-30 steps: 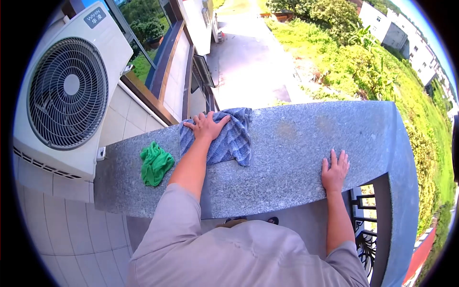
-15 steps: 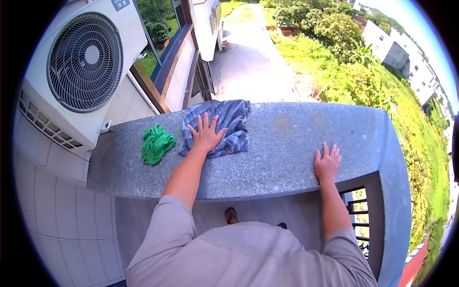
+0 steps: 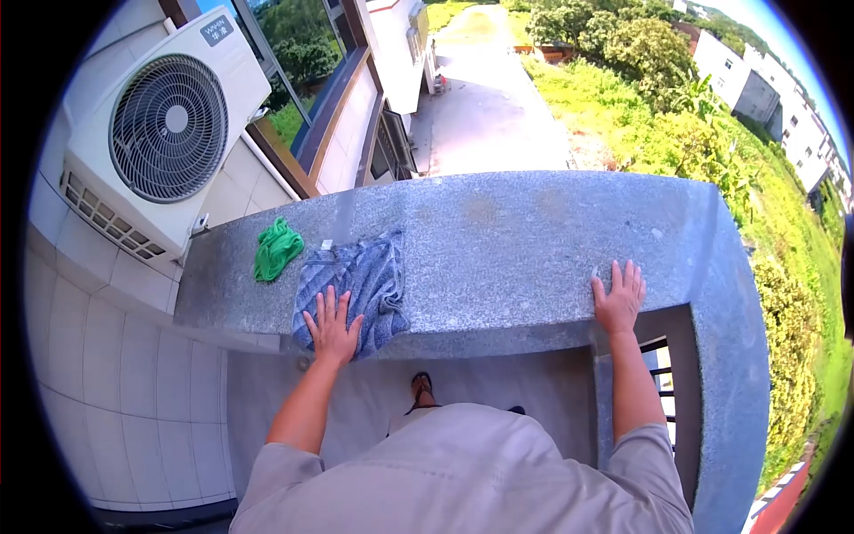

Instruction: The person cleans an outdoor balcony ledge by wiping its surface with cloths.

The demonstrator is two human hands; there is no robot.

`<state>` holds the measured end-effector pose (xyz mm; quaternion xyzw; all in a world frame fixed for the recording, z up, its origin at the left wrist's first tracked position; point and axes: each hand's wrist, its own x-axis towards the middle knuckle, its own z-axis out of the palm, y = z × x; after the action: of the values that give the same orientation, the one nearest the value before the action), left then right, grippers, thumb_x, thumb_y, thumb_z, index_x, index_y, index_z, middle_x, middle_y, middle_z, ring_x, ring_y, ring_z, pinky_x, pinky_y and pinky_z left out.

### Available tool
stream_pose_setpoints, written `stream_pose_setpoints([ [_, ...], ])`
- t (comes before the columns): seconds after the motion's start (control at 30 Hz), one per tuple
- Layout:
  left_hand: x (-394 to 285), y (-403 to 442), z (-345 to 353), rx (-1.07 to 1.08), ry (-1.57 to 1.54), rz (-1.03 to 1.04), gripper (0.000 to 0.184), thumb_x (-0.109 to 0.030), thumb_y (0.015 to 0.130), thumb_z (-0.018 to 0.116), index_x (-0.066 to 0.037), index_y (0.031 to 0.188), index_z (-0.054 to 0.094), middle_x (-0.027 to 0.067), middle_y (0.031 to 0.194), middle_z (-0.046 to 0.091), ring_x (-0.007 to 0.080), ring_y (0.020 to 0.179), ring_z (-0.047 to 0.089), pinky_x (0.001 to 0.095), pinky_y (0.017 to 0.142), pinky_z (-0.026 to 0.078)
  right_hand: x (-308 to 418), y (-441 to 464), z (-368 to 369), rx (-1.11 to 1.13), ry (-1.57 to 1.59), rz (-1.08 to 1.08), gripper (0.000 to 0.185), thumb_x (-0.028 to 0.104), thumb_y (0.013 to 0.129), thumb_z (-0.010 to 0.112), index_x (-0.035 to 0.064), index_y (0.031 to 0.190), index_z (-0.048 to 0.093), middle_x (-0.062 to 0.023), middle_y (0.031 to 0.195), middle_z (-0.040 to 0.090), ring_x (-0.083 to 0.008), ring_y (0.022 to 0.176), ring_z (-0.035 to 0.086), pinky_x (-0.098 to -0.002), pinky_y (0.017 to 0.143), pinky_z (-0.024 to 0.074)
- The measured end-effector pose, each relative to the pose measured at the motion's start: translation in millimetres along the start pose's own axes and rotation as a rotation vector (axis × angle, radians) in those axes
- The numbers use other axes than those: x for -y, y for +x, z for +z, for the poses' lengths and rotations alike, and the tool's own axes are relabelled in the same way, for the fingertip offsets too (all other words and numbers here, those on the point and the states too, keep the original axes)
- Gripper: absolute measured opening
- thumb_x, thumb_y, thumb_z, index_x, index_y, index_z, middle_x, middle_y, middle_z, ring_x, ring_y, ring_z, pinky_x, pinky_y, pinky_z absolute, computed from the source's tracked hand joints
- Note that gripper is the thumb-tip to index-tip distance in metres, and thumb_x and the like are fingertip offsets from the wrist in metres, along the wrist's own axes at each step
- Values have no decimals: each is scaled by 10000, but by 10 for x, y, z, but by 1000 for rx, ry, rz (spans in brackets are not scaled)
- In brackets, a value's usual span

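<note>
My left hand (image 3: pixel 333 329) lies flat with spread fingers on a blue-grey cloth (image 3: pixel 360 276), pressing it on the near edge of a grey granite ledge (image 3: pixel 498 258). Part of the cloth bunches up right of the hand and reaches over the front edge; a small white tag shows at its top. A crumpled green cloth (image 3: pixel 278 249) rests on the ledge, up and left of the blue-grey one. Toward the ledge's right end, my right hand (image 3: pixel 620 298) rests palm down near the front edge, fingers apart, with nothing in it.
An air-conditioner unit (image 3: pixel 169 125) hangs on the tiled wall at the left, close to the ledge's end. Right of my right arm, the ledge turns toward me above a metal railing (image 3: pixel 660 374). Beyond lie a paved lane, greenery and buildings. My feet stand on the floor below.
My left hand and the blue-grey cloth have moved toward me and to the left, from the ledge's far side to its front edge. My right hand stays in about the same place.
</note>
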<state>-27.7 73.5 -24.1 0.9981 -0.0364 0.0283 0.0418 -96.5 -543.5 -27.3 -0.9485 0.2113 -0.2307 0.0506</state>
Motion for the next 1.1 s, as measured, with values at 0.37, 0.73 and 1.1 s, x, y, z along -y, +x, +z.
stream_pose_setpoints([
  [0.37, 297, 251, -536, 237, 39, 225, 1119, -669, 717, 853, -299, 1669, 396, 135, 1801, 173, 398, 1640, 165, 622, 1261, 170, -98, -58, 98, -85, 84, -29, 573, 378, 961, 661, 117, 1471, 662, -221, 1660, 464, -432, 1575, 357, -574, 1304, 215],
  [0.73, 559, 318, -504, 74, 106, 481, 1193, -561, 581, 973, -224, 1598, 448, 156, 1791, 220, 379, 1649, 211, 566, 1298, 207, -89, -41, 47, -14, 49, -33, 591, 335, 951, 656, 115, 1499, 636, -209, 1689, 429, -429, 1587, 341, -572, 1310, 207],
  [1.1, 777, 281, -624, 124, 68, 563, 1008, -475, 666, 955, -220, 1526, 494, 130, 1776, 274, 339, 1644, 254, 545, 1302, 247, -97, -19, -8, 24, 56, -44, 621, 313, 940, 662, 111, 1523, 595, -203, 1693, 415, -421, 1593, 326, -570, 1311, 199],
])
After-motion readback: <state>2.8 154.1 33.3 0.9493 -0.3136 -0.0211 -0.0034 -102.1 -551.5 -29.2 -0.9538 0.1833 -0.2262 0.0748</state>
